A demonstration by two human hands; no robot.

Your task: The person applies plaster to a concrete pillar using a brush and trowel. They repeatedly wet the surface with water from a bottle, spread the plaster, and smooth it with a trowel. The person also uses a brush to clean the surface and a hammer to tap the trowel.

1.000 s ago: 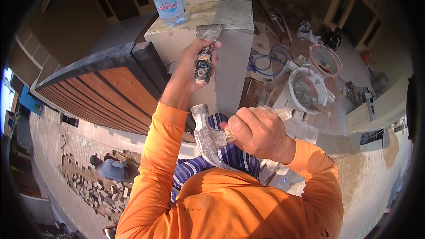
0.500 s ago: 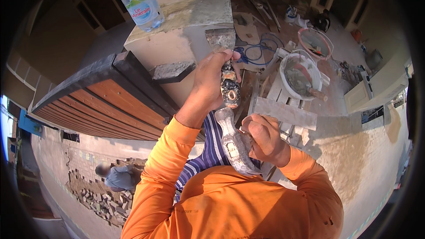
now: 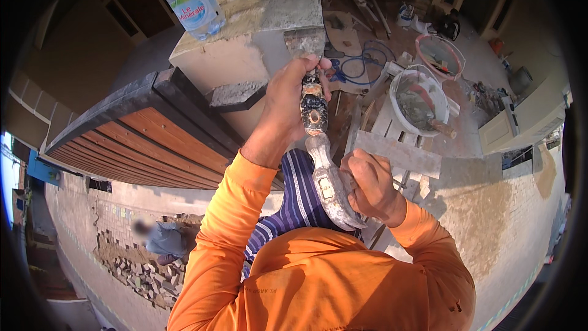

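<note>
My left hand [image 3: 283,98] is wrapped round the worn black-and-orange handle of a scraper [image 3: 315,113]. Its flat, mortar-stained blade points away from me, at the edge of the plastered pillar [image 3: 245,61]. In my right hand [image 3: 372,185] is a claw hammer [image 3: 331,184], its head crusted with pale mortar. The hammer's striking face is right at the butt of the scraper handle, seemingly touching it. Most of the hammer's handle is hidden by my fist. Where exactly the blade meets the pillar is hard to make out.
A plastic water bottle [image 3: 191,6] stands on the pillar ledge. To the left is a wood-slatted gate [image 3: 153,141]. Right of my hands are a mortar bucket [image 3: 419,101], another tub [image 3: 440,56], a plank [image 3: 398,154] and blue hose [image 3: 361,70]. Another person [image 3: 165,240] crouches by loose pavers [image 3: 147,279].
The hammer head has moved forward and slightly right, coming into line with the scraper's butt. My left hand and the scraper have shifted slightly forward, both grips kept.
</note>
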